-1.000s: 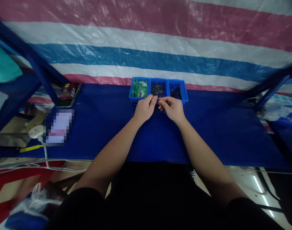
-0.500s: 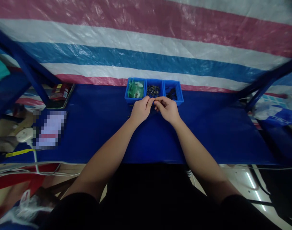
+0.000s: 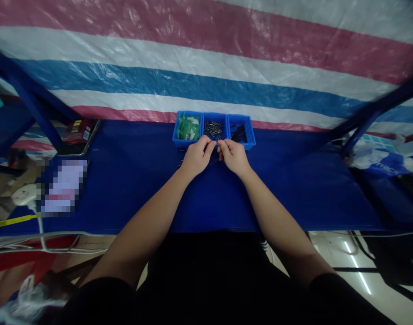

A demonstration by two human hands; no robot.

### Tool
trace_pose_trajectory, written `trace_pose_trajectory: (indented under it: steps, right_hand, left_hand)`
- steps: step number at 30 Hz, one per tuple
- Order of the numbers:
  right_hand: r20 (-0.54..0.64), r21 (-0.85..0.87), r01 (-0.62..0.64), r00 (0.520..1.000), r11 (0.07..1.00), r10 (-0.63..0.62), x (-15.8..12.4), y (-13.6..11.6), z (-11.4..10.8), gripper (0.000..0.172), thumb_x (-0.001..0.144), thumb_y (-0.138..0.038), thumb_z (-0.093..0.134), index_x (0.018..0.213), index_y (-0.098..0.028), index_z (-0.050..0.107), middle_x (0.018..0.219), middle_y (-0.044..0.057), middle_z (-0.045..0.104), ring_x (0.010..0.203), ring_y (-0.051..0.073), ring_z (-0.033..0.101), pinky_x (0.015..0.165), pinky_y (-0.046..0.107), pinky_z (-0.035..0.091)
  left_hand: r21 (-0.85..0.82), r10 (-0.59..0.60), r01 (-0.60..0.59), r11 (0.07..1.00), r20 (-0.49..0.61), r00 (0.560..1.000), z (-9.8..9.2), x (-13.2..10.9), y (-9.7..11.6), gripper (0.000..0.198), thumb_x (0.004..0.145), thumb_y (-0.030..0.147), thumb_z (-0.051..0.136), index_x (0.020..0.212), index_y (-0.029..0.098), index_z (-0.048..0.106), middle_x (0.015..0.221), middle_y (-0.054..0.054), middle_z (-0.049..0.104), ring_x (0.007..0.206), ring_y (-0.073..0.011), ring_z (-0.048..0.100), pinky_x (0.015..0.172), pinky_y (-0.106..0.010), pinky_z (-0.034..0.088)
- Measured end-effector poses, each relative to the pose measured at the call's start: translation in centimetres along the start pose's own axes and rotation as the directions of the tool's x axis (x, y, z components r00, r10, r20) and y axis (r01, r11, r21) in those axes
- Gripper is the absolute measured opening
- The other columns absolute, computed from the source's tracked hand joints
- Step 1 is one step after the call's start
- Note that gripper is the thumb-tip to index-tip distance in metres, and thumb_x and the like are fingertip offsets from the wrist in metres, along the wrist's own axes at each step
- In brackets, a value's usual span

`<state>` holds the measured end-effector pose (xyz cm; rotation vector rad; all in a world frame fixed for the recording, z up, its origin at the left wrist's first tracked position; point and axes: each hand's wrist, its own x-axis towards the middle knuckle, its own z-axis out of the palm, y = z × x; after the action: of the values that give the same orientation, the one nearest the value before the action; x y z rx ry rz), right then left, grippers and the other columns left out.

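I see three small blue bins [image 3: 240, 145] of smooth plastic with a slight sheen, the middle one holding small pins [image 3: 212, 129] with a dull metallic glint. The blue table cover [image 3: 132, 180] looks matt and smooth, like plastic sheeting or cloth; I cannot tell which. Behind it, the striped tarpaulin [image 3: 206, 58] is crinkled, glossy woven plastic.
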<state>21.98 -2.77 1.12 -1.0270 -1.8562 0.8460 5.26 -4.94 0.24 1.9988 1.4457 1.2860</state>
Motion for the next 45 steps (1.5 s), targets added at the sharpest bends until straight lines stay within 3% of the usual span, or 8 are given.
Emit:
trace_pose_trajectory:
  steps: [7, 10, 14, 19, 23, 30, 36, 45]
  right_hand:
    - [-0.021, 0.072, 0.109, 0.994, 0.991, -0.107, 0.05, 0.94, 0.64, 0.03, 0.096, -0.044, 0.06, 0.105, -0.016, 0.064, 0.087, 0.004, 0.066, 0.069, 0.011, 0.061, 0.067, 0.025, 0.05]
    - [-0.035, 0.068, 0.151, 0.988, 0.986, -0.148, 0.06, 0.97, 0.65, 0.026, 0.093, -0.037, 0.065, 0.107, -0.016, 0.066, 0.095, 0.006, 0.067, 0.077, 0.013, 0.064, 0.072, 0.027, 0.053]
    - [-0.053, 0.024, 0.144, 0.988, 0.989, -0.143, 0.09, 0.69, 0.41, 0.021, 0.095, -0.034, 0.06, 0.097, -0.015, 0.069, 0.084, 0.004, 0.066, 0.072, 0.012, 0.062, 0.073, 0.028, 0.052]
    - [-0.03, -0.027, 0.104, 0.994, 0.994, -0.105, 0.17, 0.83, 0.16, 0.036, 0.101, -0.043, 0.051, 0.086, -0.014, 0.065, 0.071, 0.003, 0.063, 0.068, 0.012, 0.059, 0.07, 0.027, 0.048]
    - [-0.013, 0.005, 0.068, 0.998, 0.998, -0.068, 0.16, 1.03, 0.23, 0.044, 0.103, -0.05, 0.046, 0.084, -0.014, 0.063, 0.069, 0.003, 0.061, 0.063, 0.011, 0.057, 0.066, 0.026, 0.047]
    - [-0.065, -0.02, 0.223, 0.973, 0.975, -0.223, 0.09, 0.85, 0.45, 0.027, 0.095, -0.035, 0.063, 0.115, -0.017, 0.066, 0.106, 0.007, 0.067, 0.082, 0.013, 0.064, 0.073, 0.026, 0.053]
    - [-0.071, -0.097, 0.241, 0.966, 0.966, -0.248, 0.14, 0.45, 0.15, 0.021, 0.097, -0.033, 0.06, 0.094, -0.016, 0.07, 0.087, 0.005, 0.067, 0.078, 0.013, 0.061, 0.074, 0.028, 0.05]
    - [-0.033, -0.096, 0.273, 0.96, 0.957, -0.277, 0.16, 0.75, 0.27, 0.015, 0.094, -0.029, 0.064, 0.1, -0.016, 0.07, 0.093, 0.005, 0.067, 0.081, 0.013, 0.061, 0.074, 0.027, 0.051]
  left_hand:
    - [0.081, -0.016, 0.02, 0.997, -0.041, 0.999, -0.1, 0.21, -0.13, 0.043, 0.103, 0.05, 0.038, 0.076, 0.018, 0.051, 0.06, -0.001, 0.057, 0.055, -0.012, 0.054, 0.058, -0.025, 0.036]
    - [0.073, -0.031, 0.036, 0.997, -0.071, 0.997, -0.13, 0.19, -0.12, 0.047, 0.104, 0.05, 0.037, 0.073, 0.018, 0.052, 0.058, -0.001, 0.055, 0.053, -0.0115, 0.052, 0.057, -0.025, 0.035]
    - [0.05, -0.013, 0.016, 0.999, -0.067, 0.998, -0.16, 0.09, 0.0, 0.046, 0.103, 0.05, 0.038, 0.076, 0.018, 0.053, 0.06, -0.001, 0.057, 0.055, -0.0112, 0.053, 0.058, -0.024, 0.037]
    - [-0.015, 0.016, -0.017, 1.0, -0.023, 1.0, 0.04, -0.05, 0.07, 0.029, 0.103, 0.042, 0.042, 0.095, 0.018, 0.056, 0.073, -0.001, 0.063, 0.065, -0.0116, 0.059, 0.063, -0.024, 0.042]
    - [-0.007, -0.007, 0.007, 1.0, -0.033, 0.999, 0.21, -0.04, -0.01, 0.029, 0.102, 0.043, 0.045, 0.088, 0.018, 0.052, 0.068, -0.001, 0.06, 0.062, -0.0114, 0.056, 0.061, -0.024, 0.04]
    - [0.049, -0.023, 0.025, 0.998, -0.055, 0.998, 0.0, 0.14, -0.19, 0.04, 0.102, 0.049, 0.042, 0.077, 0.019, 0.05, 0.06, 0.0, 0.056, 0.055, -0.0116, 0.052, 0.057, -0.024, 0.036]
    - [0.072, 0.009, -0.006, 0.997, -0.039, 0.999, 0.04, 0.09, -0.27, 0.045, 0.103, 0.05, 0.039, 0.073, 0.018, 0.051, 0.059, -0.001, 0.055, 0.054, -0.0116, 0.052, 0.057, -0.025, 0.035]
    - [0.055, -0.027, 0.03, 0.998, -0.054, 0.998, -0.07, 0.16, -0.32, 0.046, 0.103, 0.05, 0.04, 0.072, 0.018, 0.052, 0.057, 0.0, 0.054, 0.053, -0.0117, 0.052, 0.057, -0.025, 0.037]
